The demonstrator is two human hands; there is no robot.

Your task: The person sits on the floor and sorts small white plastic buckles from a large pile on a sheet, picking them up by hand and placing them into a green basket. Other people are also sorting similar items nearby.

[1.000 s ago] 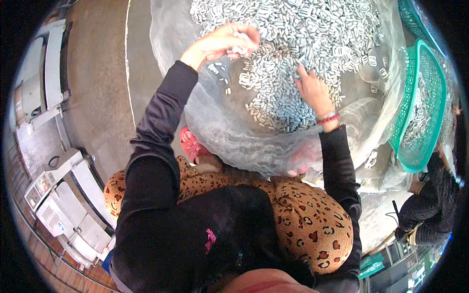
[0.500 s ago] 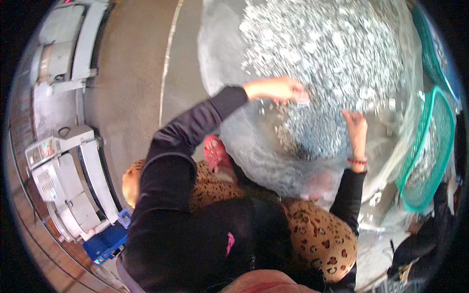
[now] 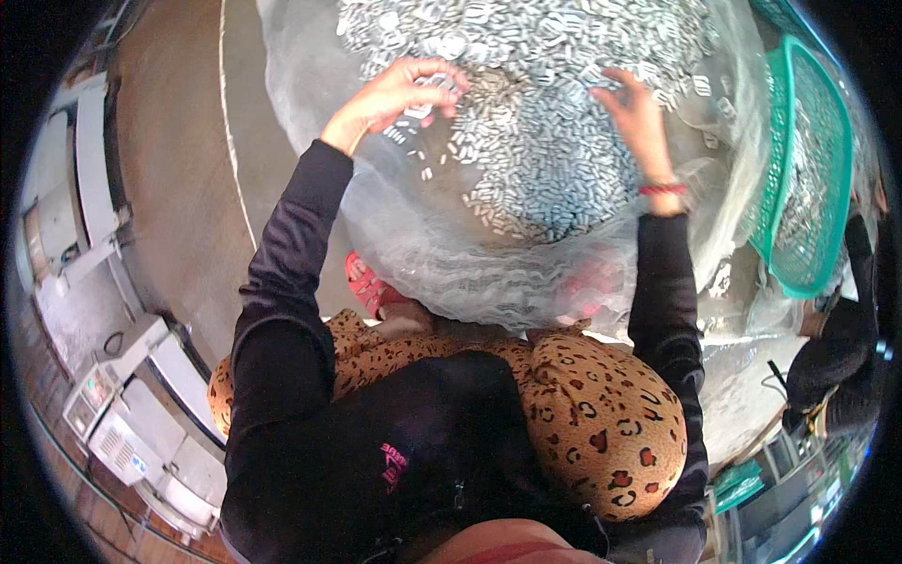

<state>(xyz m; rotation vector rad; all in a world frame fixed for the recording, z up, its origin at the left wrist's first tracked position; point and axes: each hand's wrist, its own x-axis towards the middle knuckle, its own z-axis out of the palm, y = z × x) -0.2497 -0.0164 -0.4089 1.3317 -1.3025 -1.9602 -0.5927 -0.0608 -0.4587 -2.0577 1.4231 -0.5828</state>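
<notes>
A broad heap of small silvery pieces (image 3: 545,150) lies on a sheet of clear plastic (image 3: 451,273). Most are short and rod-like; larger frame-shaped pieces (image 3: 442,45) gather toward the far side. At the heap's left edge, my left hand (image 3: 399,99) has its fingers curled round pale frame-shaped pieces, partly hidden by the fingers. A few loose bits lie just below that hand. My right hand (image 3: 639,117) hovers over the heap's right side, thumb and fingertips apart, with nothing visible between them.
On the right stands a green mesh basket (image 3: 813,179) holding more silvery pieces. A person's dark sleeve (image 3: 832,362) shows beyond it. Grey machines (image 3: 141,414) line the left side, past a pale floor line (image 3: 233,141). My red shoe (image 3: 365,287) is by the sheet's near edge.
The view has shifted, so the heap sits farther left and higher. My hands have moved wider apart, the left to the heap's left edge. The right hand's fingers have spread.
</notes>
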